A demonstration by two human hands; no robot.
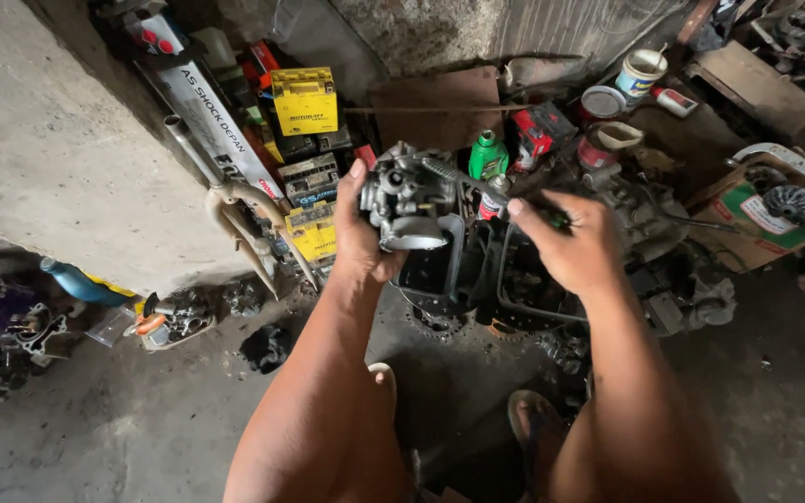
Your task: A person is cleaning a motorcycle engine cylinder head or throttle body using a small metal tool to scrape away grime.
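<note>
— Head view: where's the carburetor?
— Clenched in the left hand, raised over the black tray, round mouth toward the camera.
— The right hand?
— Grasping a screwdriver; its shaft runs left, tip touching the carburetor's top right.

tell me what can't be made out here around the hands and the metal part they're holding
- Tool in the right hand, head view: the fingers cover its handle, and its thin shaft blurs against the clutter, so its tip is unclear.
- Carburetor: its far side faces away, and the left hand hides its left edge.
- Black trays below: contents too dark to tell.
- Cardboard box: cut off by the right edge.
</note>
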